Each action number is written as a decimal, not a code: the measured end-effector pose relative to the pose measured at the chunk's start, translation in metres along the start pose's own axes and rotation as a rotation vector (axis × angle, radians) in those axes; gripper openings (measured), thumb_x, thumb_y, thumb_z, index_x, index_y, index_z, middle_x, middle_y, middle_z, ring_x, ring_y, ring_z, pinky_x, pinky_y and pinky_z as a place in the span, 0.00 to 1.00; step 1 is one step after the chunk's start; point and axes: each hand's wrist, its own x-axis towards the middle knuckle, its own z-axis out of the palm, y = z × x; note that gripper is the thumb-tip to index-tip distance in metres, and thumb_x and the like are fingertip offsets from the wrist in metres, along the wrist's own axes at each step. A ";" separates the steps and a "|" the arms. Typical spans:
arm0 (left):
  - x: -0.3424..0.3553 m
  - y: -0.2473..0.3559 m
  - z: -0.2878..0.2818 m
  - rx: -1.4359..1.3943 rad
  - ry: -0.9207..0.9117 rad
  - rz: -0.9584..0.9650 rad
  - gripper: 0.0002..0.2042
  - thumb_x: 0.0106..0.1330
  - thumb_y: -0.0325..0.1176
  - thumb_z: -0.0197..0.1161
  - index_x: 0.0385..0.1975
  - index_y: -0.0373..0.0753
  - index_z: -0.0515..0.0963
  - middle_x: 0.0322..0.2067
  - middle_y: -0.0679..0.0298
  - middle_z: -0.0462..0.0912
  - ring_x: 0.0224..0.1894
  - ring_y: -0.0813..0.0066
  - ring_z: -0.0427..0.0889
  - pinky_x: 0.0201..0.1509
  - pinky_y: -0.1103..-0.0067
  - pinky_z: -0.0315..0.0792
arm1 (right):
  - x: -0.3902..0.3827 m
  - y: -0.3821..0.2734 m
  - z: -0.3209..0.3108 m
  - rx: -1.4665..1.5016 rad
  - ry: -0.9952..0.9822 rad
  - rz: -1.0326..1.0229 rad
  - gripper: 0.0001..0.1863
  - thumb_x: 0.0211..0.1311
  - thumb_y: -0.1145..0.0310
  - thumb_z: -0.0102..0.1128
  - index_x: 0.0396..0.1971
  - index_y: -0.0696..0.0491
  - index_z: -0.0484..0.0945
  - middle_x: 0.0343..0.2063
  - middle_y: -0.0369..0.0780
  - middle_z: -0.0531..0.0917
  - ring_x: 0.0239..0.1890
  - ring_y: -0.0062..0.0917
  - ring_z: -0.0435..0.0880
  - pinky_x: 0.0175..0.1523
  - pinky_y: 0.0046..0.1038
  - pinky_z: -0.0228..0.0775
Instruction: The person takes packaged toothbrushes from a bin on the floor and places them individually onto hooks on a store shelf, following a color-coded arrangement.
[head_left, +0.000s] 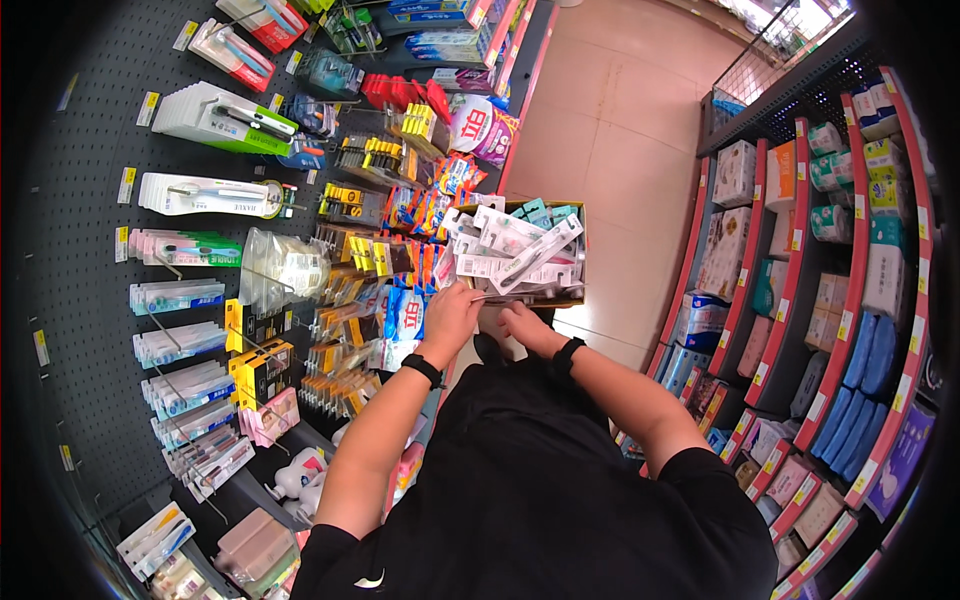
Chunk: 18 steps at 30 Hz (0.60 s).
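Observation:
In front of me an open cardboard box (pixel 579 292) is piled with white and teal blister packs (pixel 520 250), apparently toothbrushes. My left hand (pixel 452 322) is closed on the edge of a flat package at the box's near left corner. My right hand (pixel 527 327) has its fingers curled just below the box's near edge; whatever they hold is too small to make out. Both wrists wear black bands. Blue-and-white bags (pixel 405 325) sit just left of my left hand.
A perforated display wall (pixel 75 250) with hanging packs, including toothbrushes (pixel 205 195), fills the left. Red-edged shelves (pixel 690 260) of wrapped paper goods and bags line the right. The tiled aisle (pixel 625 120) runs beyond the box, with a black wire rack (pixel 750 70) at the far right.

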 end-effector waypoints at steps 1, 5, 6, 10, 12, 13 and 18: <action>-0.004 -0.008 -0.002 0.034 0.025 0.009 0.08 0.65 0.36 0.67 0.39 0.42 0.87 0.37 0.60 0.80 0.42 0.55 0.81 0.47 0.62 0.74 | -0.001 -0.012 0.001 0.000 -0.043 0.069 0.30 0.70 0.52 0.53 0.57 0.65 0.68 0.41 0.44 0.82 0.37 0.27 0.82 0.44 0.29 0.75; -0.008 -0.015 0.002 0.117 0.006 -0.035 0.10 0.65 0.38 0.68 0.40 0.42 0.87 0.37 0.59 0.80 0.45 0.56 0.80 0.51 0.63 0.71 | 0.010 0.000 0.003 -0.105 -0.005 0.045 0.27 0.75 0.51 0.49 0.54 0.63 0.73 0.42 0.43 0.83 0.37 0.27 0.82 0.44 0.30 0.76; -0.007 -0.012 0.004 0.103 0.000 -0.070 0.10 0.65 0.39 0.68 0.40 0.43 0.87 0.37 0.59 0.80 0.45 0.56 0.80 0.51 0.63 0.70 | 0.017 0.012 -0.001 -0.104 -0.002 0.047 0.27 0.75 0.51 0.49 0.54 0.63 0.73 0.42 0.43 0.83 0.37 0.27 0.82 0.44 0.30 0.76; -0.008 -0.012 0.005 0.093 -0.041 -0.134 0.12 0.66 0.41 0.67 0.42 0.42 0.86 0.38 0.58 0.80 0.46 0.55 0.80 0.50 0.62 0.70 | 0.028 0.020 -0.006 -0.328 0.007 -0.067 0.25 0.75 0.54 0.51 0.53 0.62 0.74 0.41 0.43 0.83 0.38 0.26 0.82 0.45 0.30 0.77; -0.008 -0.014 0.004 0.151 -0.055 -0.162 0.15 0.66 0.43 0.67 0.47 0.41 0.84 0.39 0.57 0.80 0.47 0.55 0.80 0.50 0.62 0.70 | 0.026 0.018 -0.004 -0.178 0.037 0.046 0.24 0.74 0.55 0.53 0.54 0.62 0.74 0.41 0.43 0.84 0.38 0.26 0.82 0.46 0.30 0.77; -0.007 -0.013 0.004 0.209 -0.074 -0.184 0.19 0.66 0.45 0.67 0.51 0.40 0.82 0.40 0.56 0.80 0.48 0.54 0.80 0.50 0.62 0.70 | 0.023 0.019 -0.004 -0.159 0.031 0.031 0.24 0.72 0.56 0.55 0.54 0.62 0.74 0.42 0.43 0.84 0.39 0.26 0.82 0.46 0.29 0.77; -0.012 0.000 0.000 0.150 -0.041 -0.221 0.27 0.65 0.45 0.67 0.60 0.38 0.73 0.47 0.51 0.79 0.51 0.50 0.80 0.53 0.60 0.71 | 0.003 0.005 -0.005 -0.130 0.022 0.013 0.25 0.68 0.61 0.59 0.57 0.62 0.73 0.44 0.44 0.84 0.41 0.26 0.83 0.48 0.29 0.77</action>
